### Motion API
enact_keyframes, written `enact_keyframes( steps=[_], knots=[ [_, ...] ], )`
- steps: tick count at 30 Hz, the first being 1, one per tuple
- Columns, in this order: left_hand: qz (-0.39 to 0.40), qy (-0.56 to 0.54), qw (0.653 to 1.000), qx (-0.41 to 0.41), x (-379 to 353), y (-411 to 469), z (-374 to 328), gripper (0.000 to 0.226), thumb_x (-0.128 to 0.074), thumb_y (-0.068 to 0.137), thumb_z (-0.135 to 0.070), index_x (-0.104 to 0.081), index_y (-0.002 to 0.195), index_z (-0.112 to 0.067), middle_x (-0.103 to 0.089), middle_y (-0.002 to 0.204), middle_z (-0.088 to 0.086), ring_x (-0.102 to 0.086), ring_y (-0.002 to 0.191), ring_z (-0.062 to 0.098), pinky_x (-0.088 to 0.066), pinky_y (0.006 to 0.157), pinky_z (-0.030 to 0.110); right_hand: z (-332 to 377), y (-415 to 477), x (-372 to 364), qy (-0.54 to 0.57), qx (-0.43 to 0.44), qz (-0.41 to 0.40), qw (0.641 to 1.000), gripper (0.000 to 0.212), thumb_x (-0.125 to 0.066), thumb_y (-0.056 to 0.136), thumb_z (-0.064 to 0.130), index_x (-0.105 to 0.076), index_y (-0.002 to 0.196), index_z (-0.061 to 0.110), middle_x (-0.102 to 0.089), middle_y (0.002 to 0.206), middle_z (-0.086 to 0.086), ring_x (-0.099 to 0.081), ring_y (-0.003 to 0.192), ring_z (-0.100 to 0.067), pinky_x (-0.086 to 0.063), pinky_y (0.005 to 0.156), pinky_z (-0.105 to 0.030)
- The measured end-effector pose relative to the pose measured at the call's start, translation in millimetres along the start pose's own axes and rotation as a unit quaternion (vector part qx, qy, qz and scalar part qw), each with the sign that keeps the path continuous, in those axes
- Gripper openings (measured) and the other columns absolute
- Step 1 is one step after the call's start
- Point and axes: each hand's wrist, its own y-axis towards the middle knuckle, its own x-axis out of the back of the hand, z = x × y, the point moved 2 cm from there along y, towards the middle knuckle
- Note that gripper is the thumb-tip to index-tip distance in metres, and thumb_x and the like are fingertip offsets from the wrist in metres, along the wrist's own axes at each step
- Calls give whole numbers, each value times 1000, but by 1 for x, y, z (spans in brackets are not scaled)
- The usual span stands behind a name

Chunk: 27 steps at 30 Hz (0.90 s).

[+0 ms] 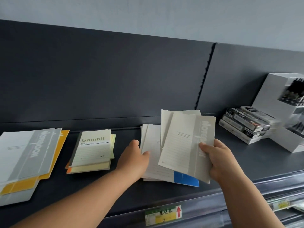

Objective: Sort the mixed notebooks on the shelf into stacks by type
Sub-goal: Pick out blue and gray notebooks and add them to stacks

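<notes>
Left grip (133,160) grasps the left edge of the middle pile (152,163): the thumb lies on the top cover and the other fingers are hidden behind the edge. Right grip (218,160) is clamped on the lower right part of a grey notebook (179,145), thumb across the cover, and holds it tilted above that pile.

We record the shelf (98,186) from left to right as follows.

At the far left lies a fanned stack of large grey notebooks (24,155) on top of yellow notebooks (19,185). These lie flat, and their edges are not squared.

Just beside it, apart from it, sits the Gambit stack (93,148), made of smaller pads with a cream lined cover uppermost and slightly askew.

Next comes the middle pile of pale lined covers. A blue notebook (185,179) shows at its lower right, under the held notebook. A second pale cover (166,122) stands raised behind the held one, and we cannot tell which grip supports it.

Well apart at the right are stacked black-and-white boxes (245,124), and beyond them a white display carton (273,96), which is blurred.

A green and yellow price label (163,215) is fixed to the shelf's front rail.
</notes>
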Motion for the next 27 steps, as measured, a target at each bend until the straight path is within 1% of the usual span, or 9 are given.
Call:
enact_keyframes(
  steps=[2,3,5,9,13,15,24,25,27],
  knots=[
    [-29,55,997,-54,13,-5,2,55,-49,98,-34,-27,146,-19,-40,146,0,-46,125,18,-42,94,30,1,1,-13,-3,5,22,1000,14,-61,94,7,-65,99,20,-72,98,-5,-67,89,-28,-55,81,-50],
    [-44,75,993,-77,19,-7,5,58,-49,98,-35,-25,148,-21,-34,150,-2,-40,132,17,-38,101,30,2,1,-20,-4,10,34,999,14,-60,94,7,-65,98,20,-73,96,-4,-67,86,-27,-56,77,-46],
    [-67,96,987,-107,33,-12,12,61,-49,97,-38,-21,150,-24,-28,154,-6,-33,138,14,-33,106,28,5,0,-37,-3,20,60,998,15,-59,95,6,-65,95,19,-73,92,-2,-68,83,-25,-55,69,-41],
    [-113,129,976,-134,68,-19,36,64,-50,96,-42,-21,150,-25,-25,156,-9,-26,142,11,-29,111,26,6,-6,-79,-3,28,119,992,16,-58,95,4,-66,98,18,-76,81,2,-69,77,-21,-54,66,-36],
    [-158,148,967,-136,110,-30,69,63,-51,96,-41,-22,150,-25,-27,154,-11,-25,141,9,-26,111,22,-1,-22,-132,-24,23,171,985,17,-58,94,4,-68,103,15,-77,89,-3,-70,82,-25,-56,74,-40],
    [-178,156,964,-120,127,-35,86,64,-49,96,-43,-21,150,-26,-25,155,-11,-24,142,9,-25,112,23,-6,-32,-154,-37,25,190,981,17,-58,94,5,-68,103,16,-77,89,-3,-70,82,-25,-56,76,-41],
    [-238,177,955,-34,233,-73,183,61,-49,96,-41,-26,149,-21,-29,155,-4,-29,141,14,-30,111,29,-41,-108,-286,-93,-12,277,956,13,-59,95,9,-65,104,18,-76,94,-2,-71,84,-24,-55,63,-36],
    [-238,181,954,-26,244,-77,194,61,-48,96,-42,-26,149,-21,-28,155,-4,-28,141,15,-30,111,29,-47,-117,-300,-100,-18,280,955,13,-59,95,9,-65,103,17,-75,95,-3,-70,84,-24,-56,64,-37],
    [-233,191,954,-14,263,-85,215,61,-46,97,-43,-24,150,-22,-25,157,-3,-25,143,15,-28,112,30,-59,-131,-326,-119,-27,276,953,14,-61,93,8,-65,105,15,-75,97,-5,-70,88,-27,-58,75,-43]
  ],
)
